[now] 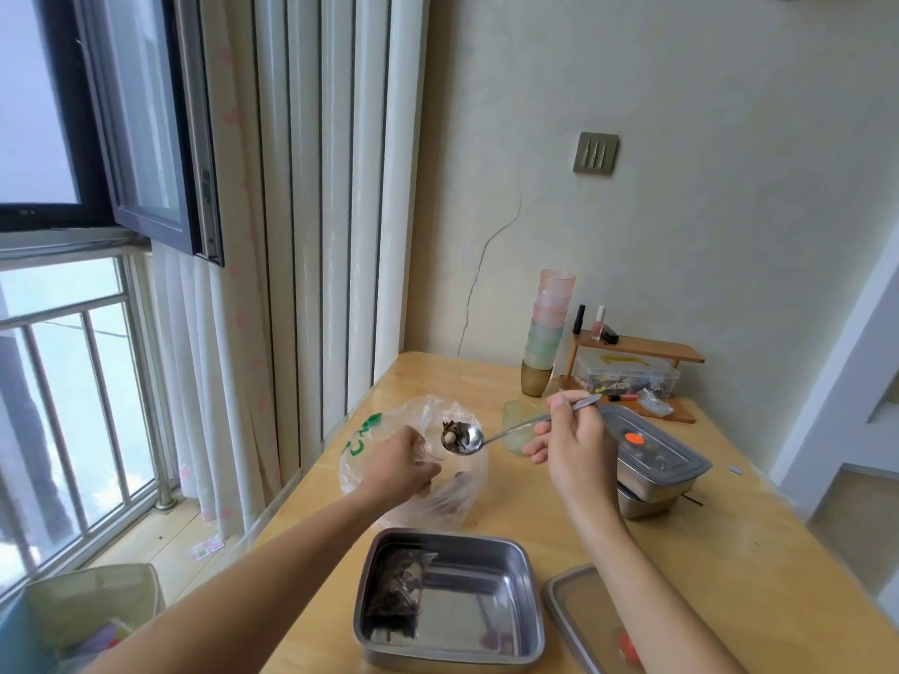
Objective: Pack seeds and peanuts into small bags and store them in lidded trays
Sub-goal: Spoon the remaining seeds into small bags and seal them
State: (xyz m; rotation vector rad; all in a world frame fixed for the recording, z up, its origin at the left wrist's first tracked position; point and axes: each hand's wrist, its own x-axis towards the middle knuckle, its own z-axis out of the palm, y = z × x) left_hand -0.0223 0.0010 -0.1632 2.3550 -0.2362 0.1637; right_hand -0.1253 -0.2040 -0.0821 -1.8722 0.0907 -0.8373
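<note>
We log only hands and forearms of the person; the rest lies outside our view. Left hand [396, 467] bare. Right hand [569, 445] bare as well. Left forearm [272, 571] and right forearm [632, 576]: uncovered skin from wrist to the view's lower edge. Both arms slim and smooth. Right thumbnail [558, 404] trimmed short, plain. Finer marks on the skin too blurred for us to tell.

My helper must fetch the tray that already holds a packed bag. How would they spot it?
On the light wooden table, look at the near edge. The square stainless steel tray there is open, with one small clear bag of dark seeds in its left side; the stacked steel trays further right wear a lid.
</note>
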